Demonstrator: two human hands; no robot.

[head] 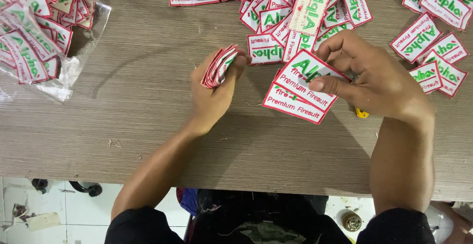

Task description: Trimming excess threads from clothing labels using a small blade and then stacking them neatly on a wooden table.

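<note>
Beside the heap of white, red-edged embroidered patches [295, 22], left hand [213, 92] grips a patch stack [220, 65]; right hand [367, 79] pinches two patches [301, 87]

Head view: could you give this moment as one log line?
left hand: holds patch stack | right hand: grips two patches | loose patches on table

left hand [212, 93]: grips stack of patches [220, 65], frame centre | right hand [367, 79]: pinches white patch [305, 79], red border, centre-right | loose patches [295, 12]: top edge | clear bag [42, 32]: upper left | wooden table [128, 125]

Grey wood-grain table [148, 125], white tiled floor [74, 214]
</note>
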